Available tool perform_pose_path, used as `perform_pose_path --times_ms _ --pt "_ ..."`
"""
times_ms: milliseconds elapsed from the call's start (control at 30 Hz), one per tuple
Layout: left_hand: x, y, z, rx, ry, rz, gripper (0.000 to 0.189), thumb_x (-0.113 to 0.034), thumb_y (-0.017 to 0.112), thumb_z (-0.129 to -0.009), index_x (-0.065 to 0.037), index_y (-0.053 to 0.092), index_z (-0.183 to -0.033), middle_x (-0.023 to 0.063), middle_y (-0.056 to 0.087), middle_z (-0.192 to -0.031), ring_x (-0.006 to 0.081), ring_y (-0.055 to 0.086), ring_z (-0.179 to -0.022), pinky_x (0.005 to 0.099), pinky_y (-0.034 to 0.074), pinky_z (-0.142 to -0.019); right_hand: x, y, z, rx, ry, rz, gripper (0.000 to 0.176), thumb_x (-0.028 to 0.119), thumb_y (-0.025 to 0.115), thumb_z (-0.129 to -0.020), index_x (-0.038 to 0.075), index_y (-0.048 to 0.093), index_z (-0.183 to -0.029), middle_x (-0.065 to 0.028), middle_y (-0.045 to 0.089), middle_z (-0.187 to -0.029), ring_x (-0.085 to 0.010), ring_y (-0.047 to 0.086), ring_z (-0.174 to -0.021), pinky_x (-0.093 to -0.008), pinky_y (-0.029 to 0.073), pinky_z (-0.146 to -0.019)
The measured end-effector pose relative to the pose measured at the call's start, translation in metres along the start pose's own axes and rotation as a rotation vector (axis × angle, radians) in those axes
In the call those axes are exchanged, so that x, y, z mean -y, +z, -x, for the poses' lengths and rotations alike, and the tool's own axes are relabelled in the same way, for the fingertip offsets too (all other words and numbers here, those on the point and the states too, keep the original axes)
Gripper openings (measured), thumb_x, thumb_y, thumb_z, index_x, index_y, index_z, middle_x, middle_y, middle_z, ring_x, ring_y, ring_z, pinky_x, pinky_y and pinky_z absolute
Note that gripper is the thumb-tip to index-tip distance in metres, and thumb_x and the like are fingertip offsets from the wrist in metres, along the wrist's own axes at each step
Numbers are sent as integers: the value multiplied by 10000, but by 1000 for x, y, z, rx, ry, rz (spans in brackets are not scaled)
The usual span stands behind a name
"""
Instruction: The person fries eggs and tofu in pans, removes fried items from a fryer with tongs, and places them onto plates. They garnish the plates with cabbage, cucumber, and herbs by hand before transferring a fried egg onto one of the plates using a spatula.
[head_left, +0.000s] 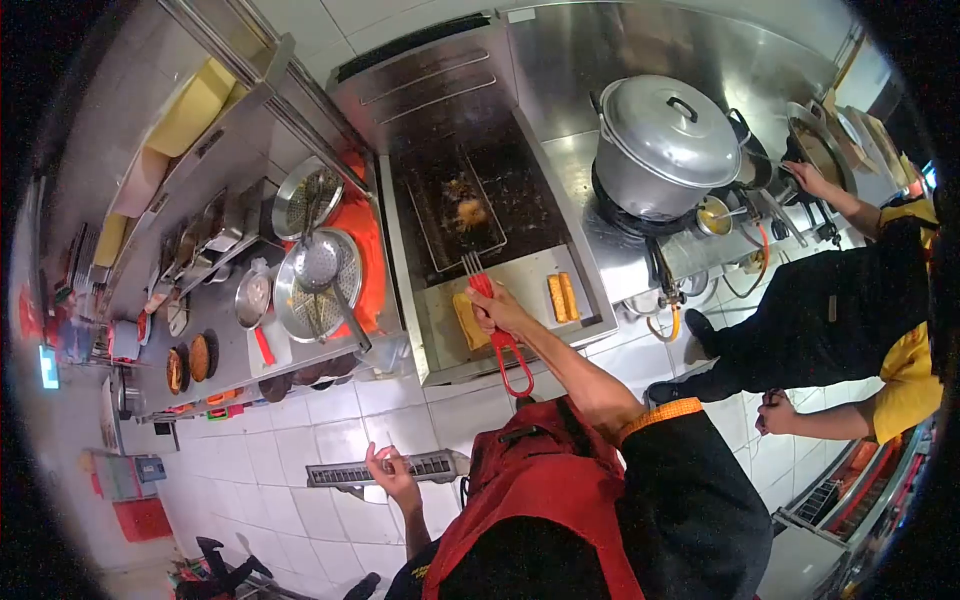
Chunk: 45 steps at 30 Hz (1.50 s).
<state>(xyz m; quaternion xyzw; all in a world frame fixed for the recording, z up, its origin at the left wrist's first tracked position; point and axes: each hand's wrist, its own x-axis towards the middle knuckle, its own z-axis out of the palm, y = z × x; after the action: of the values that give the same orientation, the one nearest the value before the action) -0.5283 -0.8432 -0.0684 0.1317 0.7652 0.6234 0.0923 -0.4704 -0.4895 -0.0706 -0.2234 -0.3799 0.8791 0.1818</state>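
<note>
Over the front of the fryer, my right hand [502, 312] is wrapped round red-handled tongs [481, 283], whose fork-like metal end points toward the dark oil [480, 195]. Something golden [470, 212] floats in the oil inside a wire basket. Beneath my right hand, a flat golden piece [469, 320] lies on the fryer's metal ledge [520, 295]. Two golden sticks [563, 297] lie side by side to its right. My left hand [393, 476] is low at the left, its fingers apart and nothing in it, near a grey slotted floor grate [430, 467].
A large lidded pot [667, 147] stands on the stove at the right. A person in a black apron [810, 310] stands beyond it, one hand at a pan. Steel colanders [318, 285] and a small bowl [254, 298] are on the left counter.
</note>
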Motion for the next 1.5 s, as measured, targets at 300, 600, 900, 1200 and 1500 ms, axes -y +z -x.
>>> perform_pose_path --times_ms 300,600,900,1200,1500 --pt "21 -14 15 -89 -46 48 420 -45 525 -852 -63 355 -1236 18 494 -900 85 470 -697 205 422 -593 -20 -10 -31 -30 79 10 218 292 566 -868 140 412 -844 24 411 -529 -81 365 -381 -239 295 -343" --pt "37 -13 25 -117 -26 57 411 -60 496 -858 -65 346 -1240 26 498 -848 87 470 -626 206 407 -512 -9 13 -18 -155 71 -21 212 250 517 -899 129 414 -759 26 395 -493 -70 336 -375 -231 268 -347" --pt "61 -27 32 -157 -49 89 427 -50 504 -845 -65 348 -1242 32 493 -905 109 492 -707 221 438 -578 7 -11 -15 -143 4 -38 215 232 512 -900 134 407 -740 36 385 -506 -59 335 -377 -219 276 -338" --pt "66 -22 35 -140 -86 144 434 -42 519 -841 -35 340 -1237 35 505 -888 109 502 -694 227 465 -592 18 -46 3 -192 -37 -3 141 193 496 -905 146 437 -785 45 378 -513 -65 351 -376 -230 301 -334" --pt "60 -20 27 -81 -115 102 424 -121 533 -862 -52 349 -1238 14 491 -864 92 487 -671 204 425 -542 37 -63 10 -184 -3 57 188 247 518 -898 114 423 -807 44 380 -520 -57 341 -378 -217 288 -341"
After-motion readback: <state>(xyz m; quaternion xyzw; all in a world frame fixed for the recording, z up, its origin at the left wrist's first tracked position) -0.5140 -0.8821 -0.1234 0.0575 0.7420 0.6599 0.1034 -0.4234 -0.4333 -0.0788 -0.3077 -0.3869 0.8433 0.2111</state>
